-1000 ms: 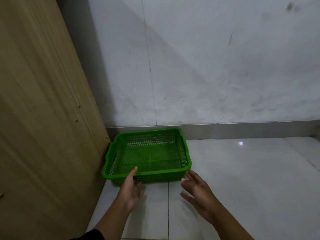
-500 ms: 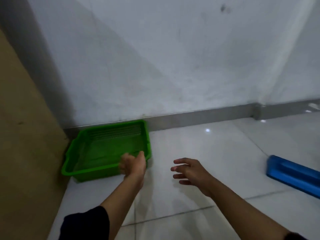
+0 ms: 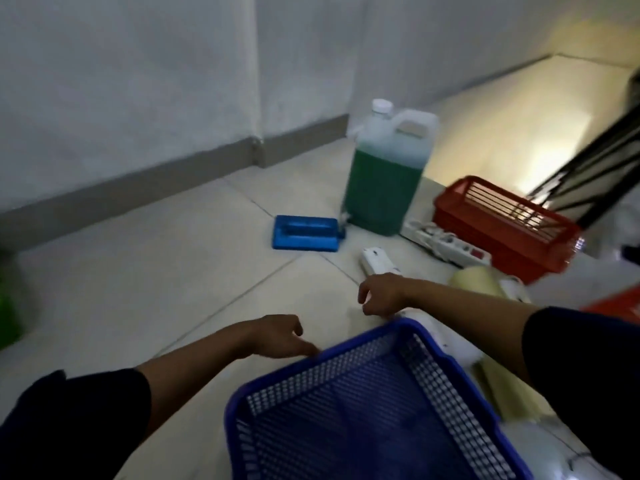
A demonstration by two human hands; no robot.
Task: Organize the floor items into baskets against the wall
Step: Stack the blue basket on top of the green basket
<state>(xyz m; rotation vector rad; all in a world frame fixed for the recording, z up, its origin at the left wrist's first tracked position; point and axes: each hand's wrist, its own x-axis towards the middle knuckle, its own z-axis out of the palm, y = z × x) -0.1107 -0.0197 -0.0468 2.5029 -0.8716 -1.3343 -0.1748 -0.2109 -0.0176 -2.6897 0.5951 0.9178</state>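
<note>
A blue mesh basket [image 3: 363, 403] lies on the floor at the bottom middle, empty. My left hand [image 3: 277, 336] hovers at its far left rim, fingers loosely curled, holding nothing. My right hand [image 3: 381, 294] is just beyond the basket's far corner, fingers apart and empty. A sliver of the green basket [image 3: 8, 320] shows at the left edge. A red basket [image 3: 502, 223] stands at the right. Loose on the floor are a jug of green liquid [image 3: 384, 174], a flat blue block [image 3: 304, 233], a white power strip [image 3: 446, 242] and a small white device [image 3: 377, 261].
The white wall with a grey skirting [image 3: 138, 181] runs along the back. Pale yellow rolls [image 3: 478, 280] and white objects lie to the right of the blue basket. Another red item [image 3: 616, 304] peeks in at the right edge. Dark railing bars [image 3: 588, 157] rise at far right.
The view has swung right, away from the green basket by the wooden panel. Both hands left the green basket and now sit at the blue basket's far rim.
</note>
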